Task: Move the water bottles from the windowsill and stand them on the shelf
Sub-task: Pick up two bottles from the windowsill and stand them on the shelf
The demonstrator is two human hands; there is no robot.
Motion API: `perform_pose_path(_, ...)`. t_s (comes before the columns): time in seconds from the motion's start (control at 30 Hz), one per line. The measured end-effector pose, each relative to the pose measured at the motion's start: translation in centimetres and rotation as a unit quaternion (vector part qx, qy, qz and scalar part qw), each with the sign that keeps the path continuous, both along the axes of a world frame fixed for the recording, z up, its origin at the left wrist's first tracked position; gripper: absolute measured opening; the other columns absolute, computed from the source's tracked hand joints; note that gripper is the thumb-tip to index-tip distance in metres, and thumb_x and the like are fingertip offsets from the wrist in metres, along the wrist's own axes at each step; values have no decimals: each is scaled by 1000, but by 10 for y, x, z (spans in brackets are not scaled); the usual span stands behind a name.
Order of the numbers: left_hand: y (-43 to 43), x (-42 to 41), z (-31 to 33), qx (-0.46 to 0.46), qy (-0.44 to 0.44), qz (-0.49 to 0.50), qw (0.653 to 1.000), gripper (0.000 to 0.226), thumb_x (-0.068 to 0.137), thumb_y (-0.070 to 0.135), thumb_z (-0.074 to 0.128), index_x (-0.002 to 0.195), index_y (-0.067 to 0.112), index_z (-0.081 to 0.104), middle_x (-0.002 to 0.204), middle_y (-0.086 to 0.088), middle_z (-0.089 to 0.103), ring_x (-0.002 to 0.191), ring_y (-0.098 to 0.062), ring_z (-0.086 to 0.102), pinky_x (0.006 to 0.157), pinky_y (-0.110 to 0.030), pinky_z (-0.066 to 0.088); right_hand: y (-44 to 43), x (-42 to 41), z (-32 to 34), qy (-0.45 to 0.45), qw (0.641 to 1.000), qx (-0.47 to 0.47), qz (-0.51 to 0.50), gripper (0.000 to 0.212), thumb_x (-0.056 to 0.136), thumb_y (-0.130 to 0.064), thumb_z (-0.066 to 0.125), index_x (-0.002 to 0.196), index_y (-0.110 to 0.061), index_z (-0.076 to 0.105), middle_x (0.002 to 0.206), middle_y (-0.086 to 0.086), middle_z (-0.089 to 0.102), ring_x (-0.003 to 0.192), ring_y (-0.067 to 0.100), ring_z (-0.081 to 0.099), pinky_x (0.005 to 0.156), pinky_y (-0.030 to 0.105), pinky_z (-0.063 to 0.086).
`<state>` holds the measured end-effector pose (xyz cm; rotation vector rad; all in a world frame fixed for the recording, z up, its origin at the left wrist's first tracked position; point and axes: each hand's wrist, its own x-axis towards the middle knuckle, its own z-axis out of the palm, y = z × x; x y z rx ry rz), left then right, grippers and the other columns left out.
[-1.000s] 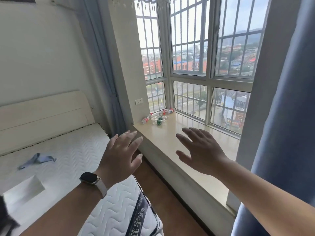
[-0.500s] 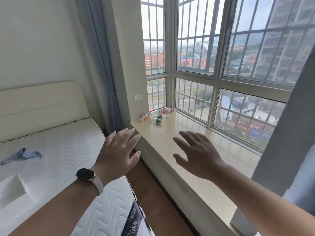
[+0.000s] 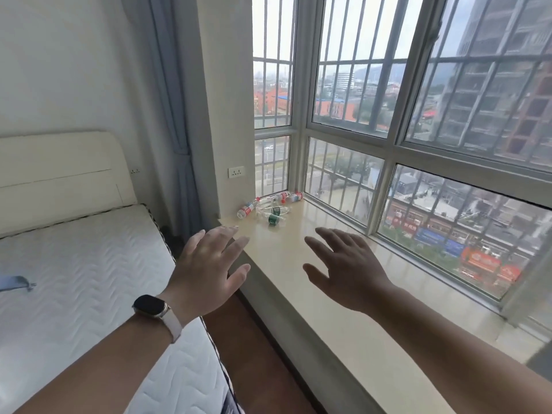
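Several small clear water bottles (image 3: 270, 207) lie on their sides in the far left corner of the cream windowsill (image 3: 343, 330), some with red labels, some with green. My left hand (image 3: 209, 271), a watch on its wrist, is stretched forward with fingers spread and holds nothing; it hovers by the sill's near left edge. My right hand (image 3: 346, 268) is also spread and empty above the sill. Both hands are well short of the bottles. No shelf is in view.
A bed with a bare white mattress (image 3: 89, 279) and cream headboard stands at the left, a blue cloth (image 3: 18, 282) lying on it. A narrow strip of brown floor (image 3: 260, 363) runs between bed and sill. Barred windows (image 3: 388, 115) back the sill; a grey curtain (image 3: 170, 94) hangs left.
The view has moved closer to the windowsill and turned right, so the bottles look nearer. Both hands stay spread and empty and have come forward with it.
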<state>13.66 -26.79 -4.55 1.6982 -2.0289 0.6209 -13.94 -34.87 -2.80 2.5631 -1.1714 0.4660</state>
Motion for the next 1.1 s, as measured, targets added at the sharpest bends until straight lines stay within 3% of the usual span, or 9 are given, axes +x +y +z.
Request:
perform_pose_path(0.17, -41, 13, 0, -2, 31, 10, 999, 47, 92, 46, 46, 126, 18, 63, 131, -8, 63, 125, -29, 56, 103, -55, 43, -43, 22, -4, 1, 1000, 15, 3, 58, 93, -58, 36, 135, -23, 56, 139, 8, 57, 126, 30, 54, 101, 46, 44)
perform_pose_path(0.6, -182, 14, -16, 37, 17, 82, 996, 50, 92, 44, 45, 127, 15, 66, 134, -8, 63, 128, -31, 53, 104, -50, 39, -220, 50, -35, 8, 994, 73, 78, 62, 94, -57, 27, 139, -22, 51, 145, 10, 51, 132, 33, 47, 106, 47, 38)
perform_pose_path(0.87, -289, 10, -14, 45, -4, 137, 990, 50, 92, 42, 45, 128, 14, 64, 134, -11, 62, 126, -33, 53, 100, -54, 43, -353, 67, -52, -15, 983, 79, 163, 55, 93, -51, 37, 131, -17, 57, 134, 11, 59, 124, 33, 53, 100, 46, 44)
perform_pose_path(1.1, -342, 4, -20, 47, -9, 161, 986, 49, 91, 42, 45, 125, 15, 67, 134, -10, 63, 125, -33, 55, 101, -51, 40, -418, 65, -57, -35, 979, 77, 185, 53, 91, -50, 39, 125, -15, 61, 128, 12, 63, 118, 34, 58, 95, 46, 48)
